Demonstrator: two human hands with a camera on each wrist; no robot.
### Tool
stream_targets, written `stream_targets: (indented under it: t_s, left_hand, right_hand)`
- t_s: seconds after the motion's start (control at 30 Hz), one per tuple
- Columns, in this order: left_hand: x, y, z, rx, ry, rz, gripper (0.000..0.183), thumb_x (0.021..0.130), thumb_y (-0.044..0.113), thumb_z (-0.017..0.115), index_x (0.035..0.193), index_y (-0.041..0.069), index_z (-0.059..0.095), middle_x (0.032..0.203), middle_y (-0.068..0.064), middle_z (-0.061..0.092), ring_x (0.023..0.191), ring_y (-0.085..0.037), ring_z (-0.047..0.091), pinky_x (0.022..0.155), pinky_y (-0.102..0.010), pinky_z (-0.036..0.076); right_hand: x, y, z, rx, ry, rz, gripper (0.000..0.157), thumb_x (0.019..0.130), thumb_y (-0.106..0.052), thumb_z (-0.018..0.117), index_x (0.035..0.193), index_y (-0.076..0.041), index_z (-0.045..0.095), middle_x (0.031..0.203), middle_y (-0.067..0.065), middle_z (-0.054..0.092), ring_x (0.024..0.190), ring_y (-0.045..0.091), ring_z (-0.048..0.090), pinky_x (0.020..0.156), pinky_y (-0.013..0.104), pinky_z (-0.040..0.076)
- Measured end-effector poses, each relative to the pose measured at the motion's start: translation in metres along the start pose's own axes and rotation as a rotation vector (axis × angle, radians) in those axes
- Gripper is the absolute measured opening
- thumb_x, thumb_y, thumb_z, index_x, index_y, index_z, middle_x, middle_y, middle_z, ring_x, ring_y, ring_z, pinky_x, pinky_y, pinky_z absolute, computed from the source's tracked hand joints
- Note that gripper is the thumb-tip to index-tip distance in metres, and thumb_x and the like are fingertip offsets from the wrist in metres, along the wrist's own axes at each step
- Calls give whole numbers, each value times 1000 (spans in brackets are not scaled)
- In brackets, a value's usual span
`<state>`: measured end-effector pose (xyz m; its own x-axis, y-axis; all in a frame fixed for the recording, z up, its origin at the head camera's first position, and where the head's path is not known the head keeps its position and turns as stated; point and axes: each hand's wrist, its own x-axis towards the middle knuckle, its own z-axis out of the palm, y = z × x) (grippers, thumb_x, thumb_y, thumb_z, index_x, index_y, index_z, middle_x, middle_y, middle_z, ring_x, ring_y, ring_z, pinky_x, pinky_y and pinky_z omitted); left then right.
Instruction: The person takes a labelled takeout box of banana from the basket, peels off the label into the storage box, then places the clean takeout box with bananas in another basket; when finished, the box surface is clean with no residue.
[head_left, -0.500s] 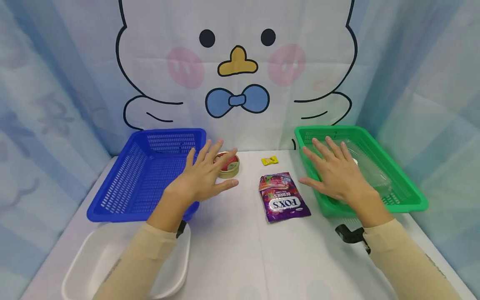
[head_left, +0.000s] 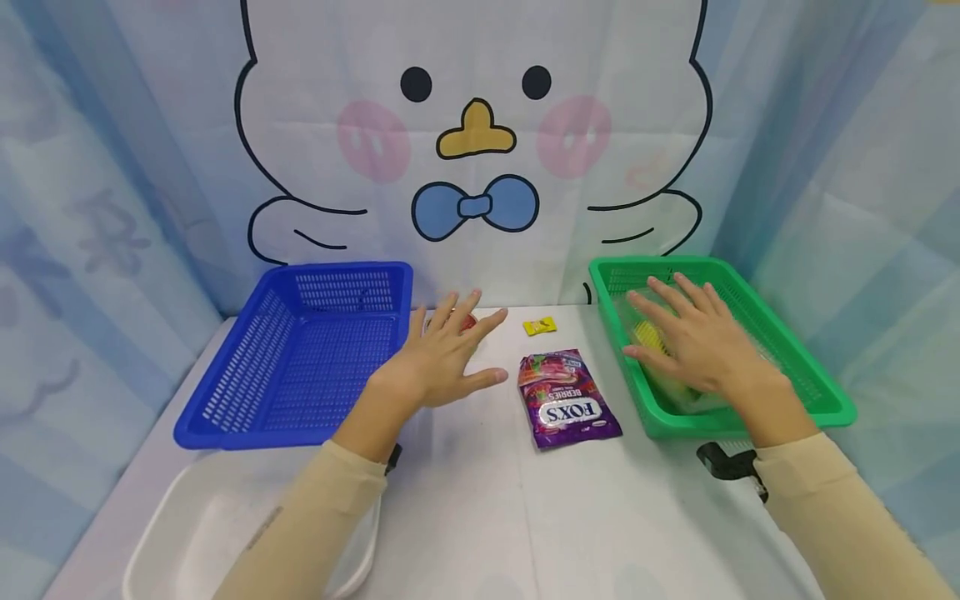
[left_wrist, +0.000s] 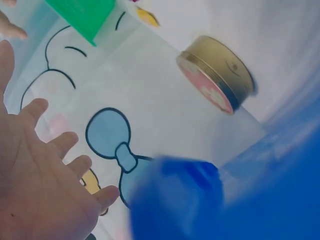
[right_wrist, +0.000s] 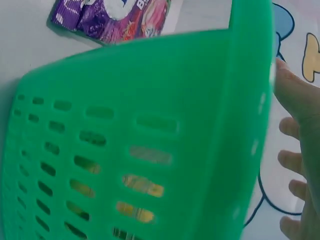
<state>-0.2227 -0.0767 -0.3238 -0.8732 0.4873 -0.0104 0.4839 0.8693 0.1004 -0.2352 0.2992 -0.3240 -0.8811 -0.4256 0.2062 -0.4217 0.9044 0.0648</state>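
Observation:
With fingers spread, my left hand (head_left: 438,362) hovers beside the blue basket (head_left: 291,437), overlapping a round gold tin (left_wrist: 220,70) in the head view. The left wrist view shows that tin whole, with a red and pink label. My right hand (head_left: 697,346) is held over the green basket (head_left: 834,408), fingers also spread and nothing in them. Inside that basket lies a clear plastic package with something yellow (head_left: 651,337), partly hidden by the hand. Between the hands lies a purple Fox's Berries candy bag (head_left: 567,404).
A small yellow wrapped candy (head_left: 539,326) lies behind the bag. At the front left stands a white tub (head_left: 183,521), partly under my left sleeve. A curtain (head_left: 480,258) with a cartoon face hangs along the back, and blue curtains flank both sides.
Both hands have shifted to the right. My left hand now covers most of the tin in the head view, and something yellow has come into sight in the green basket.

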Motion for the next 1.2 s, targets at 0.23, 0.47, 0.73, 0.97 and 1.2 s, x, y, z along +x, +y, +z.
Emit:
stream_targets:
  t_s: [0.23,0.47,0.73,0.97,1.2]
  left_hand:
    - [12,15,3,41,-24,26,84,97,76,40,165,42,5,174,-3,-6,159,-33,-7,124,-65,0]
    - [34,39,4,17,-44,78,82,98,74,41,165,42,6,174,-2,-5,159,-33,-6,124,-65,1]
    - [52,64,10,52,-79,124,83,96,78,35,164,45,1,174,1,-8,160,-30,-7,125,-63,4]
    - [60,80,16,12,-75,156,82,96,78,37,164,45,5,174,1,-6,160,-29,-6,125,-62,5]
    - [67,95,27,-41,-103,187,81,97,76,41,164,46,6,174,1,-5,160,-28,-4,125,-63,6]
  right_hand:
    - [-6,15,-7,-5,-53,44,82,97,-64,57,161,-17,36,168,20,23,154,49,12,123,67,4]
    - [-8,35,-13,-10,-42,49,83,96,-60,62,161,-15,35,167,21,24,152,52,15,122,69,7]
    - [-6,54,-11,80,-120,86,85,98,-59,61,162,-13,31,168,24,20,152,55,11,118,73,11]
    - [-13,80,0,253,-117,120,83,100,-48,63,163,-8,27,164,31,20,147,60,14,112,79,14]
    - [-18,98,8,351,-121,122,80,102,-41,62,162,-3,24,160,38,23,145,61,19,111,80,10]
